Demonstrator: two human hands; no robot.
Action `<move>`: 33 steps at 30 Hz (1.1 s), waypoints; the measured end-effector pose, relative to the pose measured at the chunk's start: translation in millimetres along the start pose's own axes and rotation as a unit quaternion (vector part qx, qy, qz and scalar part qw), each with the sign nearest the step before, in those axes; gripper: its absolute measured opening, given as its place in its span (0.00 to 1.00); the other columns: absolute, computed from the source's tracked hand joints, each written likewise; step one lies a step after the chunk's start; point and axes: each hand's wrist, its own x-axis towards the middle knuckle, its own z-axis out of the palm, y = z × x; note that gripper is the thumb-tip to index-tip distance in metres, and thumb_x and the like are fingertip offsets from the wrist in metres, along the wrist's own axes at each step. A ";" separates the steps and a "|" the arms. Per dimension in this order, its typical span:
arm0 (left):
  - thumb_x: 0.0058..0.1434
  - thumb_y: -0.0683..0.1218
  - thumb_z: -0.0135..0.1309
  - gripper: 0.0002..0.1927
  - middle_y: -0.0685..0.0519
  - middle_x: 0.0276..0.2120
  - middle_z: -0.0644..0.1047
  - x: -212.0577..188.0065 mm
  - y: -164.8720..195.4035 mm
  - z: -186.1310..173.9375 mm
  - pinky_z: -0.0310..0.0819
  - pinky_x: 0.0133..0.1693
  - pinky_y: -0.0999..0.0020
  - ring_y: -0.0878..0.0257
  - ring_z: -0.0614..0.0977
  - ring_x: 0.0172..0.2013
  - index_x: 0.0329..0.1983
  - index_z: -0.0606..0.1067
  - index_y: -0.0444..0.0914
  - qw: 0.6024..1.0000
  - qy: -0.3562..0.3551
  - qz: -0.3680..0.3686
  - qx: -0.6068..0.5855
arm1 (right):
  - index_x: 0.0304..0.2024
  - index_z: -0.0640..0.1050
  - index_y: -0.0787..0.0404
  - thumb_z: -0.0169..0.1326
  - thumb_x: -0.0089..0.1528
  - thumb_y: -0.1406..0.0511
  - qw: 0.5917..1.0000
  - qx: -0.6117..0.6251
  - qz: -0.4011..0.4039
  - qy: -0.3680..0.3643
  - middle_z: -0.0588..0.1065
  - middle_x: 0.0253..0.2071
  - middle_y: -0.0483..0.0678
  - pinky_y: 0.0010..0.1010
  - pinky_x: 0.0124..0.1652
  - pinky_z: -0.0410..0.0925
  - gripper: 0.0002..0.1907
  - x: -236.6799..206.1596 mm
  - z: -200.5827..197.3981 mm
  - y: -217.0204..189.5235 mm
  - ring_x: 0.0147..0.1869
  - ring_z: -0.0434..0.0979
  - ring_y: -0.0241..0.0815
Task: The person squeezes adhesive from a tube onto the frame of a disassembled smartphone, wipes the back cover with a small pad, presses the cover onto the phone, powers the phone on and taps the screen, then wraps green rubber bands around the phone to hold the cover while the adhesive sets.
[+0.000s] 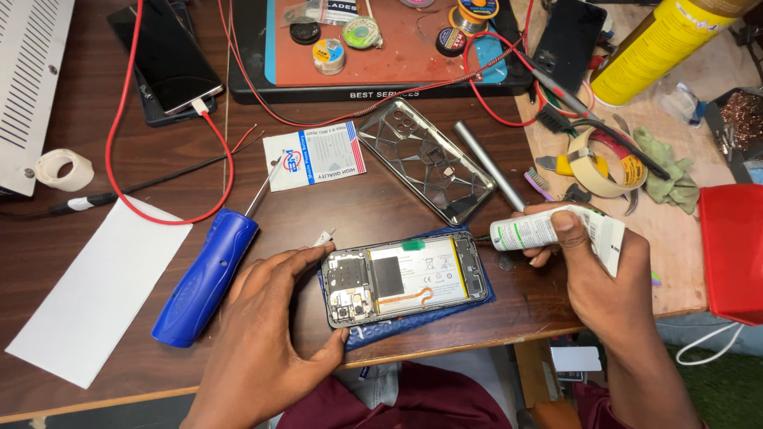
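An opened phone (405, 278) lies face down on a blue cloth (429, 316) near the table's front edge, its battery and circuit board exposed. My left hand (266, 318) steadies the phone's left end, with fingers along its upper corner and the thumb at the lower corner. My right hand (592, 270) grips a white glue tube (548, 229), nozzle pointing left toward the phone's right end. A clear phone case (425, 157) lies just behind the phone.
A blue electric screwdriver (203, 278) lies left of my hand beside a white paper sheet (95, 290). Red wires (167, 214), a dark phone (167, 52), an orange work mat (381, 44), tape rolls (604, 171), a yellow can (660, 44) and a red box (731, 250) surround the spot.
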 end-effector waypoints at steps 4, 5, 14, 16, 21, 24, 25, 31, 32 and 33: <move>0.38 0.49 0.68 0.44 0.42 0.55 0.74 -0.7 -2.4 -2.1 0.61 0.60 0.51 0.45 0.72 0.58 0.61 0.69 0.36 1.000 -0.007 -0.014 -0.003 | 0.47 0.81 0.72 0.47 0.73 0.57 0.998 -0.055 -0.019 -0.021 0.81 0.34 0.51 0.26 0.37 0.70 0.22 -9.0 1.6 -15.1 0.34 0.76 0.35; 0.38 0.49 0.68 0.44 0.42 0.55 0.74 -0.9 -2.8 -2.8 0.61 0.60 0.51 0.45 0.72 0.58 0.61 0.69 0.36 1.000 -0.006 -0.013 -0.005 | 0.47 0.81 0.71 0.46 0.72 0.58 0.996 -0.080 -0.031 -0.035 0.81 0.33 0.51 0.26 0.36 0.71 0.22 -11.9 0.4 -18.4 0.34 0.76 0.35; 0.41 0.50 0.68 0.43 0.42 0.56 0.74 -11.7 -7.0 -16.1 0.63 0.59 0.52 0.45 0.73 0.57 0.63 0.68 0.37 1.000 0.011 0.013 -0.011 | 0.55 0.73 0.77 0.45 0.76 0.61 0.988 0.144 -0.019 0.055 0.78 0.47 0.62 0.39 0.42 0.74 0.21 -29.9 8.3 -17.0 0.42 0.80 0.52; 0.42 0.50 0.68 0.43 0.41 0.56 0.74 -17.7 -11.3 -24.0 0.63 0.58 0.52 0.44 0.73 0.57 0.64 0.68 0.37 1.000 0.012 0.012 -0.009 | 0.58 0.71 0.78 0.43 0.77 0.62 0.974 0.219 -0.011 0.054 0.76 0.50 0.65 0.43 0.45 0.74 0.20 -38.6 19.5 -12.9 0.46 0.79 0.57; 0.44 0.50 0.68 0.44 0.42 0.56 0.74 -29.9 -21.5 -37.6 0.64 0.59 0.52 0.44 0.72 0.59 0.65 0.67 0.37 1.000 0.006 0.001 -0.018 | 0.64 0.66 0.79 0.41 0.77 0.64 0.970 0.240 0.027 0.041 0.73 0.54 0.72 0.49 0.50 0.74 0.22 -65.2 52.4 -10.4 0.49 0.78 0.61; 0.45 0.50 0.68 0.45 0.41 0.58 0.73 -34.7 -25.7 -40.1 0.63 0.60 0.52 0.44 0.71 0.60 0.67 0.66 0.36 0.999 0.015 0.009 -0.028 | 0.62 0.64 0.78 0.43 0.73 0.63 0.962 0.265 0.019 0.063 0.73 0.53 0.72 0.49 0.49 0.73 0.23 -75.6 72.5 -15.8 0.46 0.78 0.60; 0.44 0.50 0.68 0.46 0.42 0.58 0.73 -36.4 -26.9 -40.7 0.63 0.60 0.52 0.44 0.71 0.60 0.67 0.65 0.35 0.999 0.013 0.006 -0.032 | 0.63 0.64 0.79 0.43 0.73 0.64 0.961 0.269 0.019 0.054 0.73 0.55 0.72 0.49 0.50 0.73 0.23 -78.3 79.1 -19.2 0.47 0.78 0.61; 0.45 0.50 0.68 0.46 0.42 0.58 0.73 -41.8 -36.0 -45.7 0.63 0.61 0.52 0.44 0.71 0.61 0.67 0.65 0.35 0.999 0.001 -0.003 -0.050 | 0.58 0.70 0.78 0.46 0.71 0.65 0.982 0.190 -0.005 -0.016 0.77 0.55 0.68 0.44 0.55 0.75 0.20 -94.6 119.1 -51.4 0.53 0.82 0.56; 0.45 0.50 0.68 0.46 0.41 0.59 0.72 -43.0 -37.3 -46.5 0.63 0.61 0.52 0.44 0.71 0.62 0.67 0.64 0.35 0.999 0.001 -0.002 -0.052 | 0.56 0.73 0.77 0.47 0.70 0.65 0.991 0.133 -0.005 -0.030 0.78 0.54 0.66 0.41 0.54 0.75 0.20 -97.1 124.9 -57.5 0.51 0.83 0.53; 0.45 0.50 0.68 0.46 0.41 0.59 0.72 -43.9 -38.6 -47.0 0.63 0.61 0.52 0.43 0.70 0.62 0.67 0.64 0.35 0.999 0.002 -0.001 -0.055 | 0.55 0.75 0.75 0.48 0.69 0.64 0.996 0.075 -0.005 -0.044 0.80 0.53 0.63 0.38 0.54 0.75 0.19 -98.9 130.2 -63.1 0.49 0.84 0.49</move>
